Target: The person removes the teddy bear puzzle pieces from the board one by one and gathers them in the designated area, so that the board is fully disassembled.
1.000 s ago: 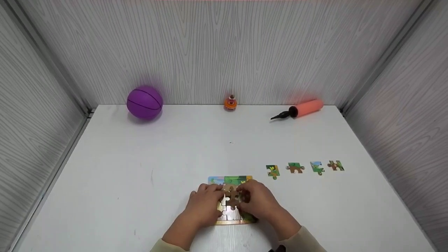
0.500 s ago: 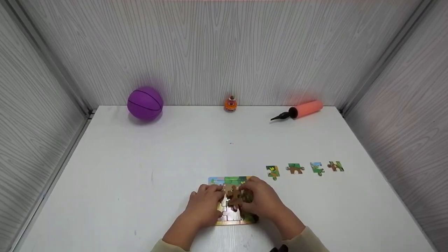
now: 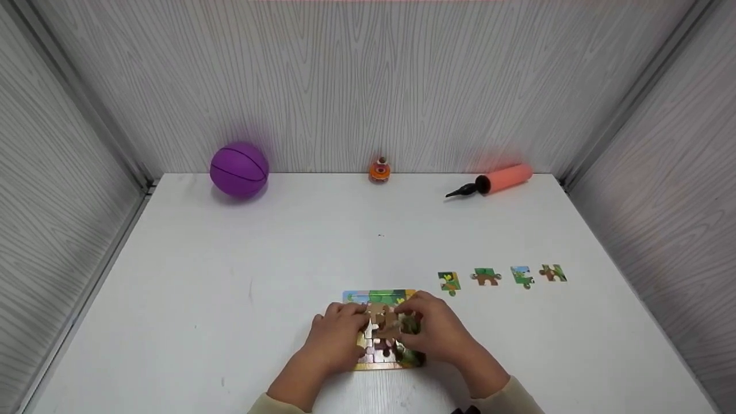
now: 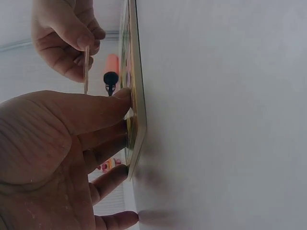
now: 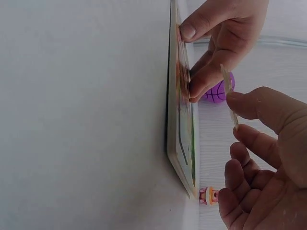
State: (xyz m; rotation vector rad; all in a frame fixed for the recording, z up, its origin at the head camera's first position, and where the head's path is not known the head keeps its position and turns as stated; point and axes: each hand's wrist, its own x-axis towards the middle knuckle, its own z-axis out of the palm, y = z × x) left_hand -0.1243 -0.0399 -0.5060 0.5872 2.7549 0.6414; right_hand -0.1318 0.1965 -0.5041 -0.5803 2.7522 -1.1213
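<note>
A small jigsaw puzzle in a colourful tray (image 3: 380,365) lies at the near middle of the table. My left hand (image 3: 336,336) rests on its left side, thumb and fingertips pressing the top; in the left wrist view one finger (image 4: 120,220) reaches past the tray to the table. My right hand (image 3: 436,333) pinches a brown puzzle piece (image 3: 388,326) by its edges. Both wrist views show this piece (image 5: 225,76) held up above the tray, apart from it, its face turned edge-on to these cameras. My right hand's other fingers are curled in beside it.
Several loose puzzle pieces lie in a row right of the tray, the closest a green and yellow piece (image 3: 448,282). Along the back wall stand a purple ball (image 3: 239,170), a small orange toy figure (image 3: 379,171) and an orange hand pump (image 3: 506,179) with a black nozzle.
My right hand has shifted slightly right with the puzzle piece, turning it and uncovering more of the tray's lower part. My left hand stays in place.
</note>
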